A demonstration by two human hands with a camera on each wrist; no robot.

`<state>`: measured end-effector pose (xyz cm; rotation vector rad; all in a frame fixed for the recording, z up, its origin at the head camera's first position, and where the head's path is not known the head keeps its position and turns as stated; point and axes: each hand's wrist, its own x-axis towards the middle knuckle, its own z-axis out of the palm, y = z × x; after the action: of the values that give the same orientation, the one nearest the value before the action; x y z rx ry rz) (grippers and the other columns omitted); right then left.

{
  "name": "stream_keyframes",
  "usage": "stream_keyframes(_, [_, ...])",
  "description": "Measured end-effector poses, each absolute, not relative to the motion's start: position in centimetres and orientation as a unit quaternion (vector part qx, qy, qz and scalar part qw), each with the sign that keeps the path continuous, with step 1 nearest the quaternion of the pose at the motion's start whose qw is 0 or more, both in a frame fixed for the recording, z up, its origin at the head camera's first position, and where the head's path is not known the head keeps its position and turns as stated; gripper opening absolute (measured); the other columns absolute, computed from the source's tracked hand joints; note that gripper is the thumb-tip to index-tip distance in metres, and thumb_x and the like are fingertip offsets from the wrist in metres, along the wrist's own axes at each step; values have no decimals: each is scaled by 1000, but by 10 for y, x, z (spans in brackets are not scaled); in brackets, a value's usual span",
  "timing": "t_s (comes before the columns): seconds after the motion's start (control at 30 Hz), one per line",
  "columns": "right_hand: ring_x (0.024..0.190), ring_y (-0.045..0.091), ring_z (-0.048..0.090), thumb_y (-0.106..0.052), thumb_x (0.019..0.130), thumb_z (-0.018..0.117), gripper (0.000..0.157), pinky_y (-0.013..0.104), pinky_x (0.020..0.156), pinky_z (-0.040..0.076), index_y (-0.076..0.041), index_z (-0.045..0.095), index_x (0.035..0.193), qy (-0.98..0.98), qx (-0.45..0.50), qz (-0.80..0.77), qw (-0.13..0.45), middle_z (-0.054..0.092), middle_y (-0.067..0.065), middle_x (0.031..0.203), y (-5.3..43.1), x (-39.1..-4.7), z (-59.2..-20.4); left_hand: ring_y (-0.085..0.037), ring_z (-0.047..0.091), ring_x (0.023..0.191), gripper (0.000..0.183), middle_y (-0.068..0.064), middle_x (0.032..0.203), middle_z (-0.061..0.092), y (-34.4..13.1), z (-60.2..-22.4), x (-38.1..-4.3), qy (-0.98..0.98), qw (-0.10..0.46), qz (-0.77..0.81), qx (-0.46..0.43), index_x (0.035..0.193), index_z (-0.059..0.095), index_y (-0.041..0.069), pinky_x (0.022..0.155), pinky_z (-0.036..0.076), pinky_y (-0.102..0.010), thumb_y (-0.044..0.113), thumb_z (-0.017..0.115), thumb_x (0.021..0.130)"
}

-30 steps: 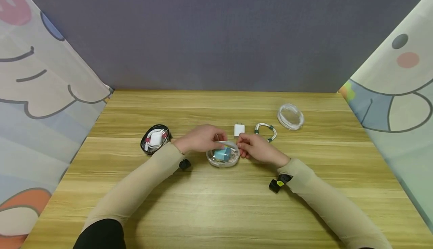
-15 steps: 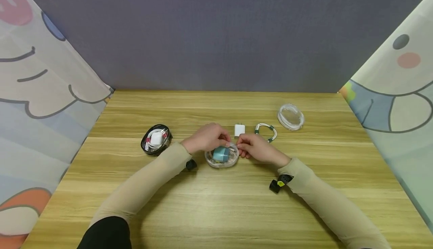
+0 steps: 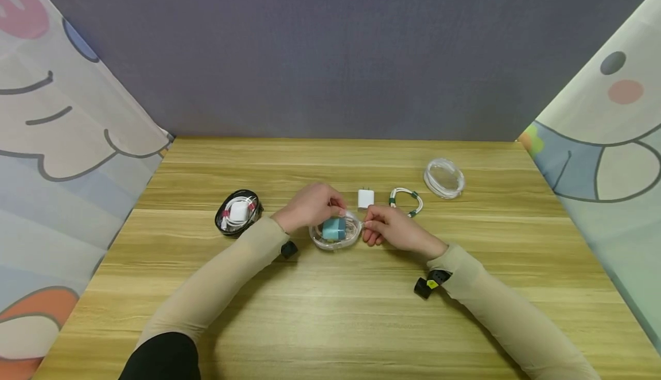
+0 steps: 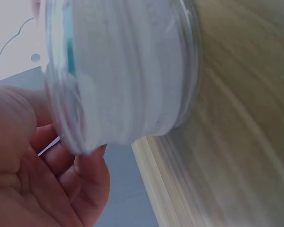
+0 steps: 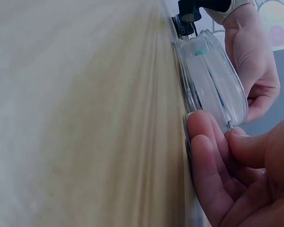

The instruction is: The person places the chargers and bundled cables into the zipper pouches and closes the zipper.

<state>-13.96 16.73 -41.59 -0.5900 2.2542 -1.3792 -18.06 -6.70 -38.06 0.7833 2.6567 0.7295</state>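
A clear, round zip case [image 3: 334, 246] sits on the wooden table in front of me, holding a light-blue charger block [image 3: 333, 228] and a coiled white cable. My left hand [image 3: 311, 205] grips the far edge of the case between thumb and fingers. In the left wrist view, the translucent side wall of the case [image 4: 128, 75] rises beside the curled fingers. At the right end, my right hand [image 3: 396, 229] pinches the small zipper pull [image 5: 229, 126] between thumb and forefinger. Its other fingers are bent low over the tabletop.
Left of the hands lies a black-edged case [image 3: 249, 232] with a white charger and cable inside. Behind the right hand are a white charger block [image 3: 365, 198] and a white cable loop with green ties [image 3: 420, 201]. Another clear round case [image 3: 444, 193] lies farther back right.
The zip case has shifted slightly left and turned a little. My left hand moved right along its far edge, then slightly back. The right hand stays at the zipper end, a touch farther right.
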Motion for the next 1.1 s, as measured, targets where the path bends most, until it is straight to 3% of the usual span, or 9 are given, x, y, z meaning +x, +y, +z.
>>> stream_keyframes(0.73, [75, 27, 71, -4, 104, 49, 13, 36, 64, 58, 3, 54, 95, 775, -185, -555, 238, 72, 14, 84, 149, -124, -412, -16, 61, 75, 11, -1, 90, 73, -68, -384, -184, 943, 47, 258, 204, 95, 79, 13, 71, 50, -34, 18, 69, 94])
stream_keyframes(1.1, [80, 25, 71, -8, 104, 51, 19, 37, 71, 59, 6, 63, 106, 776, -197, -542, 255, 72, 14, 92, 154, -129, -415, -16, 64, 83, 11, -2, 92, 72, -84, -379, -186, 932, 72, 257, 245, 97, 77, 11, 76, 51, -35, 19, 69, 95])
